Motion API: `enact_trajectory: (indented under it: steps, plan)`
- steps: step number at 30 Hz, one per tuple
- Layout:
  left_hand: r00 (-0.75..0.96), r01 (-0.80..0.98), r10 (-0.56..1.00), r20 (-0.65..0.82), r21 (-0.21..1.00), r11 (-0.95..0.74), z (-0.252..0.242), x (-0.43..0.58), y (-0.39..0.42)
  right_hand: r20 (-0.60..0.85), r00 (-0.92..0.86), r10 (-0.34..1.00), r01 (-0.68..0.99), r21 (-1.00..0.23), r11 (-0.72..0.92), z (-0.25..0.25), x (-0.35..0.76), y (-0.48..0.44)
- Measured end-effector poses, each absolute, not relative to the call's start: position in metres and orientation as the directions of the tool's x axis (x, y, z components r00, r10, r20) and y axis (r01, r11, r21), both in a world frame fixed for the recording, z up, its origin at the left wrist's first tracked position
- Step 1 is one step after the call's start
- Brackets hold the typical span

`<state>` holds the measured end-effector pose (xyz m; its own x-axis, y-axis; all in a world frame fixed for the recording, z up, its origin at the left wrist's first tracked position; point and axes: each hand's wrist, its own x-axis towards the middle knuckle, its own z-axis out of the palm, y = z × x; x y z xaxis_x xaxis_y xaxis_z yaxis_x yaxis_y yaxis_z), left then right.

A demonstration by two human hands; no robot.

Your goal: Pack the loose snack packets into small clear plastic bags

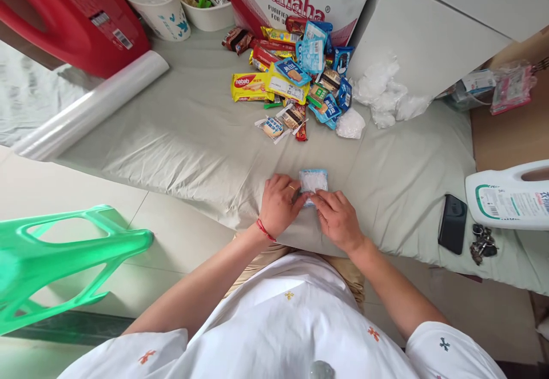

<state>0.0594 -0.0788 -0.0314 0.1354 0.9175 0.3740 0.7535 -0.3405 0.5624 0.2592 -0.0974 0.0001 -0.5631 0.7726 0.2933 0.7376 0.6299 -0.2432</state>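
Note:
A small white packet with a light blue border [314, 180] lies on the grey sheet [206, 150], close to its front edge. My left hand [279, 203], with a red string bracelet and a ring, has its fingers curled at the packet's left side and its thumb on the lower edge. From the right, the fingertips of my right hand [338, 219] press on the same lower edge, almost meeting the left thumb. Both hands are closed on the packet; its lower part is partly hidden by them.
Beyond lies a heap of wrapped snacks [291, 84] beside crumpled clear plastic bags [381, 93]. A Wahaha carton [295, 2], paper cup [156, 7], red jug [81, 13] and plastic film roll [103, 104] surround it. Rightward are a phone [453, 224], keys [483, 243] and white bottle [506, 199]; a green stool [86, 227] stands left.

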Motion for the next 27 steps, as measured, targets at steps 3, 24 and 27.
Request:
enact_trajectory:
  steps: [3, 24, 27]
  plan:
    - [0.097, 0.725, 0.874, 0.476, 0.568, -0.389, -0.031, 0.058, -0.079, 0.253, -0.557, 0.791, 0.759, -0.232, 0.608, -0.002, 0.259, -0.102]
    - [0.517, 0.592, 0.803, 0.298, 0.553, -0.586, -0.021, 0.049, -0.086, 0.218, -0.737, 0.640, 0.493, -0.473, 0.730, 0.002, 0.288, -0.040]
    - [0.413, 0.583, 0.858, 0.307, 0.634, -0.507, -0.011, 0.053, -0.085, 0.268, -0.667, 0.696, 0.481, -0.558, 0.676, 0.013, 0.284, -0.038]
